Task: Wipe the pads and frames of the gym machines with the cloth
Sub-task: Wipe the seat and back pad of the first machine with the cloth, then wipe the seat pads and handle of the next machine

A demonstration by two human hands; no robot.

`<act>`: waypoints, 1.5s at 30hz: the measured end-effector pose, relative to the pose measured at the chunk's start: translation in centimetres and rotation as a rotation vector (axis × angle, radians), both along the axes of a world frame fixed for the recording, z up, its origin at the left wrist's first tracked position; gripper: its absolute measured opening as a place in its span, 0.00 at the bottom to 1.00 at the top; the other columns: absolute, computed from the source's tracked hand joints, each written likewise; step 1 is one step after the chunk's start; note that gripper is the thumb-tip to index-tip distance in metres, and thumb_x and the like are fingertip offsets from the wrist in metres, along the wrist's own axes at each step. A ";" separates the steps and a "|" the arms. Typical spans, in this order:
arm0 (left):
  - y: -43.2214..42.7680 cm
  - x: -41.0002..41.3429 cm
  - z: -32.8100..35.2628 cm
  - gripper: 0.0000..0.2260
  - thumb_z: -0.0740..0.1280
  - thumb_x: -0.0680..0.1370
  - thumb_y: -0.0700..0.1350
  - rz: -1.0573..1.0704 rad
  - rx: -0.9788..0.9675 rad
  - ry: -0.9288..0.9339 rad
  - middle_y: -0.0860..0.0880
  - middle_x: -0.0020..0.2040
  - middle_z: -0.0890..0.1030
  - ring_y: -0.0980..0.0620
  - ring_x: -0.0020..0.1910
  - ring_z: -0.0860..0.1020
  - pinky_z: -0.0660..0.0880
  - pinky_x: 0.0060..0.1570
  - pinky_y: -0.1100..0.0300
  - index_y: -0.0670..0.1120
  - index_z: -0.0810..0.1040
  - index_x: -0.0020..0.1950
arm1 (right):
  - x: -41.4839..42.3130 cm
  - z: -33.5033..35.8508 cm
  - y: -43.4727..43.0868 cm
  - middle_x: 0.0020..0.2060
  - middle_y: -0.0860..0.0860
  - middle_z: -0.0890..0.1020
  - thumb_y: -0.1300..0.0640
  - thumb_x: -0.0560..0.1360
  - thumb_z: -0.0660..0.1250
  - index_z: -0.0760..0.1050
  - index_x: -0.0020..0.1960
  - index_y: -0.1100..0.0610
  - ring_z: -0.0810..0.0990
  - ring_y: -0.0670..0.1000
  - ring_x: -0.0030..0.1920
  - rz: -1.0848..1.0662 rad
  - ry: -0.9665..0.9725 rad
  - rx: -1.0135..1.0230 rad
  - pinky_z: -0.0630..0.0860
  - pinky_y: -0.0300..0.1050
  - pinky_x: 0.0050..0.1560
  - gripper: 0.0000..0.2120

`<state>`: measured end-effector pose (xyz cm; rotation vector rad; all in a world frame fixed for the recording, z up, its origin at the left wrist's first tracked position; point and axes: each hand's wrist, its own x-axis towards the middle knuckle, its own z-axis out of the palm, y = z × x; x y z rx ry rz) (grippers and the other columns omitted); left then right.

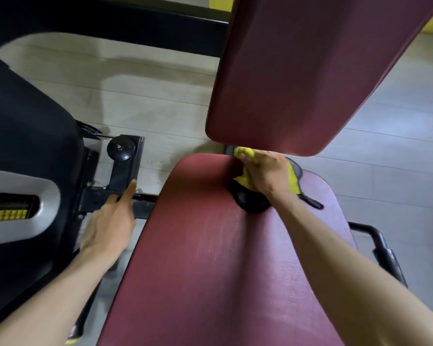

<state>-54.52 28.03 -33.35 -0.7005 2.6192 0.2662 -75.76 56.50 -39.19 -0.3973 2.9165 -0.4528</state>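
A dark red seat pad (218, 258) fills the lower middle, and a dark red back pad (298, 71) rises above it. My right hand (268, 173) grips a yellow and black cloth (294, 177) and presses it on the far end of the seat pad, just under the back pad's lower edge. Its fingertips are hidden in the gap between the two pads. My left hand (110, 221) lies with straight fingers on the black metal frame (120, 171) to the left of the seat and holds nothing.
A black and grey machine housing (23, 146) with a yellow weight stack slot stands at the left. A black pulley wheel (121, 147) sits on the frame. A black handle bar (380, 245) sticks out right of the seat. Pale floor lies beyond.
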 end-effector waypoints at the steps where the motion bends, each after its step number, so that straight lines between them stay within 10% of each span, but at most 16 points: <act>1: 0.0 -0.1 0.0 0.29 0.56 0.83 0.39 0.005 0.004 0.001 0.37 0.59 0.78 0.32 0.48 0.81 0.76 0.46 0.41 0.53 0.55 0.84 | 0.9 0.4 -1.7 0.39 0.50 0.84 0.31 0.80 0.58 0.81 0.45 0.51 0.83 0.54 0.44 0.080 0.011 -0.035 0.76 0.52 0.47 0.25; 6: 0.0 -0.1 -0.1 0.28 0.54 0.85 0.41 0.022 0.024 0.031 0.38 0.56 0.78 0.32 0.49 0.80 0.75 0.47 0.42 0.56 0.53 0.84 | 7.2 0.7 -5.9 0.67 0.47 0.81 0.33 0.79 0.57 0.80 0.67 0.48 0.74 0.53 0.71 0.314 -0.112 -0.214 0.65 0.52 0.73 0.28; 13: -0.2 0.3 -0.7 0.26 0.53 0.86 0.48 0.058 0.008 0.074 0.41 0.53 0.79 0.34 0.48 0.80 0.73 0.44 0.45 0.60 0.50 0.83 | 13.6 2.9 -3.1 0.72 0.41 0.76 0.35 0.81 0.56 0.81 0.61 0.50 0.71 0.52 0.75 0.536 -0.078 -0.292 0.60 0.54 0.78 0.25; 20: 3.5 1.6 1.2 0.23 0.60 0.84 0.49 0.227 -0.012 0.096 0.38 0.72 0.71 0.35 0.70 0.68 0.70 0.63 0.36 0.50 0.64 0.79 | 20.7 6.4 1.1 0.65 0.39 0.81 0.33 0.81 0.56 0.82 0.59 0.48 0.75 0.46 0.69 0.373 -0.132 -0.336 0.64 0.49 0.74 0.24; 24: 7.7 2.8 4.5 0.24 0.61 0.83 0.49 0.182 0.004 0.148 0.43 0.79 0.63 0.41 0.77 0.59 0.60 0.73 0.38 0.52 0.63 0.80 | 21.9 10.7 3.0 0.44 0.45 0.82 0.33 0.79 0.58 0.77 0.48 0.50 0.78 0.49 0.48 0.226 -0.288 -0.394 0.72 0.48 0.52 0.22; 30: 11.6 0.7 12.2 0.22 0.58 0.85 0.52 0.148 0.169 0.273 0.49 0.76 0.69 0.44 0.74 0.66 0.67 0.68 0.44 0.53 0.65 0.80 | 19.5 18.6 5.6 0.43 0.49 0.84 0.30 0.69 0.59 0.78 0.51 0.49 0.80 0.50 0.45 -0.161 -0.457 -0.609 0.79 0.50 0.53 0.25; 33: 12.7 -0.7 16.1 0.22 0.58 0.85 0.52 0.103 0.222 0.323 0.51 0.76 0.69 0.46 0.74 0.66 0.68 0.69 0.47 0.53 0.65 0.80 | 17.4 21.9 6.6 0.44 0.41 0.86 0.41 0.80 0.65 0.82 0.51 0.45 0.83 0.42 0.47 -0.301 -0.404 -0.755 0.78 0.42 0.50 0.10; 45: 16.2 0.4 33.2 0.21 0.62 0.83 0.51 -0.076 0.149 0.477 0.53 0.68 0.77 0.46 0.64 0.75 0.75 0.59 0.48 0.52 0.71 0.76 | 16.2 40.5 12.6 0.42 0.37 0.86 0.52 0.83 0.66 0.82 0.52 0.44 0.84 0.38 0.47 -0.394 -0.256 -0.846 0.75 0.31 0.45 0.07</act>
